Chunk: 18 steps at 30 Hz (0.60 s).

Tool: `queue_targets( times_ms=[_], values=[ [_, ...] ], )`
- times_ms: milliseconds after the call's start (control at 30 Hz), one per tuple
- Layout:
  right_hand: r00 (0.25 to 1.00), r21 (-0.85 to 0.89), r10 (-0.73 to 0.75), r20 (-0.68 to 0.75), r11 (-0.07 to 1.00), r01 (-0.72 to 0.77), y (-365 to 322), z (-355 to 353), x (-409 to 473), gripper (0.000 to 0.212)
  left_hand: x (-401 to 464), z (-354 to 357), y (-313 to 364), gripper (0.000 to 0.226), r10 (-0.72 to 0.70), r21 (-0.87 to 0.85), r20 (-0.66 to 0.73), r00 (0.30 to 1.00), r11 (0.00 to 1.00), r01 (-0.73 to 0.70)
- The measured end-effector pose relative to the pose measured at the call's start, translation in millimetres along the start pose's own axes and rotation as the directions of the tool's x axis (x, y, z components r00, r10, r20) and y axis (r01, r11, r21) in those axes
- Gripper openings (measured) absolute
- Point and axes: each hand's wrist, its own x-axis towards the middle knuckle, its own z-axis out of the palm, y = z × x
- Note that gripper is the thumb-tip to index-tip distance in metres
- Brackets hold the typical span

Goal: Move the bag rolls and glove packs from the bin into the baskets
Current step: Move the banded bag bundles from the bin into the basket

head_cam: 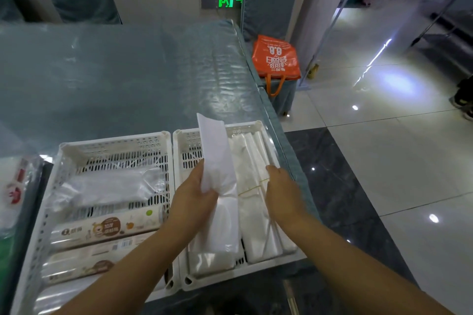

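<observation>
Two white slotted baskets stand side by side on the table. My left hand point(194, 199) grips a long white bag pack point(217, 158), tilted up over the right basket point(256, 126). My right hand point(280, 189) rests on a bundle of clear bags point(252, 161) tied with a yellow rubber band, lying in that basket; whether it grips the bundle I cannot tell. The left basket point(115, 140) holds printed bag rolls point(102, 231) and a clear plastic pack point(112, 184).
Packaged goods with red print point(15, 186) lie at the left edge. The table point(115, 71) has a shiny plastic cover. An orange shopping bag point(277, 59) sits on a covered chair beyond the table's right edge. Tiled floor lies to the right.
</observation>
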Motion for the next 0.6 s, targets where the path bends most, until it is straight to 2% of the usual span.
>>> queue_targets(
  times_ms=[67,133,300,400,467,533,600],
  values=[
    [0.997,-0.137,-0.063,0.054,0.988,0.07,2.1,-6.1,0.0,0.031,0.0,5.7,2.4,0.056,0.005,-0.021,0.01,1.0,1.0,-0.004],
    [0.995,-0.181,-0.099,0.018,0.978,0.1,3.8,-14.1,2.5,0.025,-1.4,12.2,7.5,0.055,0.025,-0.058,0.021,0.999,0.998,-0.024],
    [0.983,-0.023,-0.01,-0.181,1.0,0.006,11.4,-33.6,10.9,0.023,-8.3,34.3,23.9,0.056,0.074,-0.227,0.047,0.996,0.972,-0.061],
    [0.982,0.003,0.027,-0.188,1.0,-0.027,18.5,-34.3,11.4,0.021,-12.0,54.4,20.5,0.051,-0.009,-0.321,0.091,0.996,0.946,0.038],
    [0.987,0.014,0.034,-0.155,0.999,-0.032,22.9,-31.2,9.4,0.021,-12.6,69.4,9.6,0.049,-0.103,-0.306,0.14,0.985,0.941,0.142],
    [0.992,0.007,-0.017,-0.127,1.0,0.018,25.0,-27.6,4.3,0.021,-10.6,80.0,-0.1,0.052,-0.193,-0.249,0.154,0.969,0.942,0.227],
    [0.985,-0.072,-0.127,-0.116,0.99,0.12,26.6,-22.6,-3.9,0.021,-6.5,84.7,-5.6,0.052,-0.214,-0.198,0.127,0.969,0.951,0.236]
  ],
)
